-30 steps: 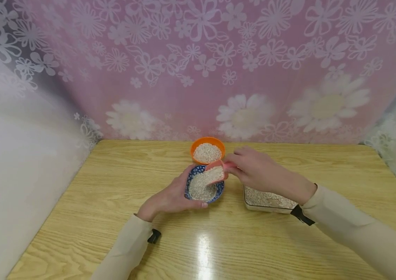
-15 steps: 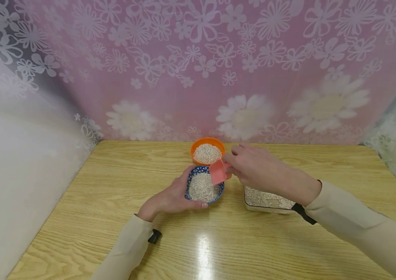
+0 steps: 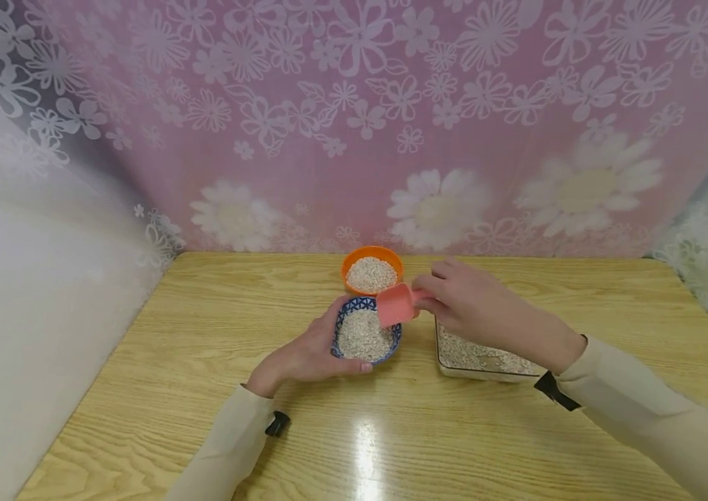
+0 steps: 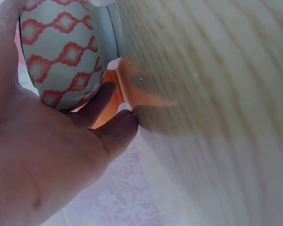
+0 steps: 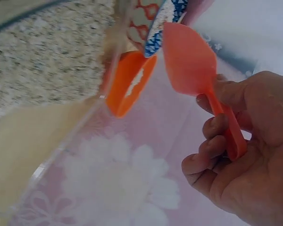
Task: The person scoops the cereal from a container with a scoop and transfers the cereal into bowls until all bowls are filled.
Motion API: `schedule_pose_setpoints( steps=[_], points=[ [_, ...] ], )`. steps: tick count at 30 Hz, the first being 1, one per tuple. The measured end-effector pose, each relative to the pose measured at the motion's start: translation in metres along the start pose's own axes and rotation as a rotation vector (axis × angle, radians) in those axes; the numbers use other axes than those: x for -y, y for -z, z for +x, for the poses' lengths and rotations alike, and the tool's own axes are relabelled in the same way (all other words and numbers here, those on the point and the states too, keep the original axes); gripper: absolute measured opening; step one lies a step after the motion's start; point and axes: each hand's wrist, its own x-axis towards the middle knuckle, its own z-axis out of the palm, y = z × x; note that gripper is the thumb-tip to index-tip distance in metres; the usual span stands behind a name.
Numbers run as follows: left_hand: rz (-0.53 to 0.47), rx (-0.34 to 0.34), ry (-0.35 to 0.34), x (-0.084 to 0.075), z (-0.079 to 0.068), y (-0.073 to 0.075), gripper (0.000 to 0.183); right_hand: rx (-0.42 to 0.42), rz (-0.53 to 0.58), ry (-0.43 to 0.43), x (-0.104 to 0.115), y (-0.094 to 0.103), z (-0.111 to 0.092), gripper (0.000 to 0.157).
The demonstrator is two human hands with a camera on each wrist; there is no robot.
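My left hand (image 3: 303,351) holds the side of a bowl (image 3: 336,332), thumb at the near rim and other fingers around the far side. The bowl is blue-patterned inside; in the left wrist view its outside is white with red diamonds. Pale oat-like flakes (image 3: 363,336) fill much of it. My right hand (image 3: 479,303) grips a pink scoop (image 5: 188,59) by its handle. The scoop hangs tilted over the bowl's right rim, with no flakes visible in it. Fingers curl round the handle in the right wrist view.
Behind the bowl stands an orange bowl (image 3: 346,263) with similar flakes. A clear rectangular container (image 3: 485,376) of flakes lies to the right, partly under my right forearm. The wooden table (image 3: 203,306) ends at a pink flowered curtain (image 3: 303,160).
Flakes have poured from the scoop into the bowl, and the scoop's inside has come bare. My right hand has since drawn slightly right. The left hand and bowl look unchanged.
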Motion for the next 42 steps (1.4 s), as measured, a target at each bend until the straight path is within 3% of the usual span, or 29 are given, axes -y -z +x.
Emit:
schedule_pose_setpoints(
  steps=[7, 15, 19, 23, 35, 42],
  points=[
    [0.029, -0.006, -0.014, -0.002, -0.003, -0.001, 0.123, -0.022, 0.248, -0.144, -0.023, -0.008, -0.022, 0.021],
    [0.021, -0.166, -0.125, -0.014, -0.001, 0.001, 0.115, -0.085, 0.383, -0.271, -0.037, -0.001, -0.049, 0.02],
    [0.021, -0.215, -0.161, -0.024, 0.001, 0.0, 0.107, -0.144, 0.397, -0.288, -0.043, 0.001, -0.063, 0.019],
    [0.001, -0.224, -0.172, -0.032, 0.003, -0.004, 0.102, -0.19, 0.392, -0.276, -0.047, 0.003, -0.076, 0.02],
    [0.017, -0.159, -0.238, -0.053, 0.013, -0.024, 0.097, -0.177, 0.314, -0.368, -0.061, 0.012, -0.112, 0.021],
    [0.029, -0.115, -0.253, -0.069, 0.021, -0.038, 0.097, -0.16, 0.218, -0.333, -0.073, 0.017, -0.126, 0.022]
  ],
)
